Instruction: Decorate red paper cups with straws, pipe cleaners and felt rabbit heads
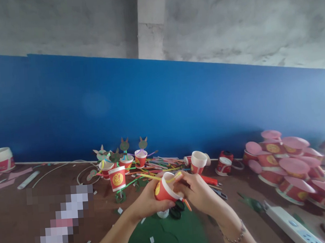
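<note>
A red and white paper cup [165,189] with a yellow emblem is tilted, its mouth turned toward my right side. My left hand [145,202] is wrapped round the cup from the left. A thin yellow strand [170,179] lies across the cup's mouth; whether it is a pipe cleaner or a plastic strip I cannot tell. My right hand [195,188] is closed at the rim, pinching the strand's right end. Below the cup are dark scissor handles [177,209] and an orange stick [187,205].
Cup figures with animal heads [124,145] stand behind, beside loose coloured strands [165,161]. A white cup [199,161] and a red-and-white roll [224,164] stand farther right. Pink-topped cups [294,164] are stacked near a power strip [292,221]. Green sheet [169,233] lies in front.
</note>
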A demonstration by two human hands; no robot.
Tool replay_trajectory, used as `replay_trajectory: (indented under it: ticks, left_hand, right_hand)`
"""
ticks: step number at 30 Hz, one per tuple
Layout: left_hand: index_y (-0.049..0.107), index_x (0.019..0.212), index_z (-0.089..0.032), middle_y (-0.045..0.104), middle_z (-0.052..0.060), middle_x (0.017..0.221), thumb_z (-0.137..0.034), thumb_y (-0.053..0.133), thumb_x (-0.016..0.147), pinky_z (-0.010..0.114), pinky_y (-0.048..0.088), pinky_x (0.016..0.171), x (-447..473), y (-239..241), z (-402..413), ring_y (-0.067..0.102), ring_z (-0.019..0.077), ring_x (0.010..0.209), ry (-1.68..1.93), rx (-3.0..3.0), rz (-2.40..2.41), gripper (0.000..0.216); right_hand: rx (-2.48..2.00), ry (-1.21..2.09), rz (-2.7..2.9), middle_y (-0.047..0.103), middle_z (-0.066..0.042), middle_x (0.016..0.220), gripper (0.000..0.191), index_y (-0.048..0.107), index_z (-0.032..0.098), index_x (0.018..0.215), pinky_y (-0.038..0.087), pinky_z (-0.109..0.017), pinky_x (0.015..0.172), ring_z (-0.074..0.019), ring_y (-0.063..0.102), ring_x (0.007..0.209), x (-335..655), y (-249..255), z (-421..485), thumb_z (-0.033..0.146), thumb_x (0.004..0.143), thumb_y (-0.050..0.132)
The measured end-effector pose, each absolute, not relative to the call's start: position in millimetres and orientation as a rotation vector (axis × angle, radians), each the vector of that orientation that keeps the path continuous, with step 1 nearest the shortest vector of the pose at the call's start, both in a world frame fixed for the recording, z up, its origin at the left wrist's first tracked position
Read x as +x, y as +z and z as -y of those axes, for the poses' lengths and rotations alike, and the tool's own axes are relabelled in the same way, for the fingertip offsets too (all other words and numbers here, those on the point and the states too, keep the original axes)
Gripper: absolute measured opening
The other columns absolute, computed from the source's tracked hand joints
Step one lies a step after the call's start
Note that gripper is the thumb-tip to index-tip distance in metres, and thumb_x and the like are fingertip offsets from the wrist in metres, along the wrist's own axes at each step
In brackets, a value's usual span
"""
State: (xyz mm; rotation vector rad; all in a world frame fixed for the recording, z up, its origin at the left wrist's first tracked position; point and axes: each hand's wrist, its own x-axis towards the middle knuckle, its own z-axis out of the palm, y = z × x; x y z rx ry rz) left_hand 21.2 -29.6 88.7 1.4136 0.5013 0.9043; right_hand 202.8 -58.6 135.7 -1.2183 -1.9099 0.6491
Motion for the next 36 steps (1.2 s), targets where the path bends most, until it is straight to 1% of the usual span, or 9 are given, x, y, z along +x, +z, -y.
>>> replay_trajectory:
  ticks: [9,14,17,20,24,27,29,32,36]
  left_hand:
    - [0.057,0.114,-0.011,0.063,0.011,0.102,-0.039,0.083,0.054,0.029,0.043,0.077,25,83,26,0.057,0.0222,0.091,0.911,1.383,-0.474,0.071]
    - [0.058,0.112,-0.013,0.066,0.010,0.099,-0.039,0.080,0.060,0.028,0.043,0.075,33,83,30,0.059,0.0206,0.087,0.885,1.308,-0.454,0.063]
    - [0.055,0.117,-0.014,0.067,0.010,0.095,-0.042,0.079,0.061,0.030,0.044,0.076,37,82,32,0.060,0.0206,0.084,0.903,1.217,-0.433,0.068]
    - [0.056,0.113,-0.012,0.068,0.010,0.086,-0.044,0.078,0.062,0.030,0.045,0.071,36,82,35,0.063,0.0200,0.077,0.881,1.176,-0.459,0.065]
    - [0.055,0.114,-0.014,0.068,0.010,0.091,-0.045,0.072,0.069,0.028,0.048,0.065,22,77,35,0.066,0.0201,0.076,0.978,1.045,-0.585,0.057]
    - [0.052,0.113,-0.015,0.068,0.007,0.089,-0.039,0.070,0.072,0.029,0.051,0.066,6,72,31,0.067,0.0199,0.075,1.161,0.860,-0.657,0.050]
    - [0.052,0.110,-0.017,0.067,0.003,0.080,-0.035,0.072,0.070,0.032,0.053,0.068,-4,68,29,0.068,0.0197,0.072,1.250,0.739,-0.689,0.048]
    - [0.054,0.104,-0.015,0.067,0.004,0.078,-0.038,0.068,0.072,0.034,0.054,0.071,-14,59,27,0.068,0.0200,0.071,1.263,0.731,-0.780,0.041]
    - [0.058,0.099,-0.014,0.068,0.006,0.077,-0.050,0.059,0.074,0.032,0.052,0.065,-25,41,28,0.067,0.0226,0.074,1.216,1.098,-1.169,0.044]
  right_hand:
    - [-1.146,0.855,1.689,0.059,0.000,0.068,0.020,0.064,0.017,0.084,0.038,-0.023,0.053,-0.0120,0.049,0.059,204,132,50,0.036,0.078,0.062]
    - [-1.095,0.887,1.538,0.055,0.001,0.059,0.031,0.065,0.015,0.071,0.035,-0.023,0.050,-0.0107,0.045,0.054,201,124,40,0.044,0.081,0.059]
    - [-1.079,0.937,1.485,0.056,0.001,0.057,0.031,0.067,0.014,0.071,0.037,-0.023,0.051,-0.0113,0.048,0.053,199,124,33,0.044,0.079,0.061]
    - [-1.084,0.949,1.488,0.062,-0.002,0.062,0.031,0.070,0.014,0.075,0.043,-0.025,0.055,-0.0137,0.055,0.057,198,127,26,0.044,0.077,0.062]
    - [-1.143,0.692,1.389,0.070,-0.009,0.090,0.037,0.069,0.015,0.096,0.049,-0.030,0.069,-0.0205,0.063,0.079,197,128,22,0.044,0.074,0.064]
    - [-1.142,0.395,1.308,0.069,-0.010,0.090,0.036,0.065,0.015,0.100,0.049,-0.029,0.069,-0.0193,0.062,0.079,188,122,30,0.044,0.081,0.056]
    - [-1.132,0.366,1.362,0.068,-0.007,0.077,0.032,0.065,0.015,0.090,0.046,-0.025,0.060,-0.0166,0.060,0.068,176,112,39,0.043,0.085,0.049]
    - [-1.235,0.538,1.599,0.062,-0.004,0.052,0.042,0.061,0.017,0.062,0.042,-0.023,0.050,-0.0143,0.057,0.050,153,88,49,0.044,0.088,0.043]
    - [-1.468,0.682,1.879,0.063,-0.002,0.045,0.043,0.060,0.019,0.050,0.037,-0.020,0.043,-0.0127,0.055,0.042,139,54,44,0.031,0.086,0.040]
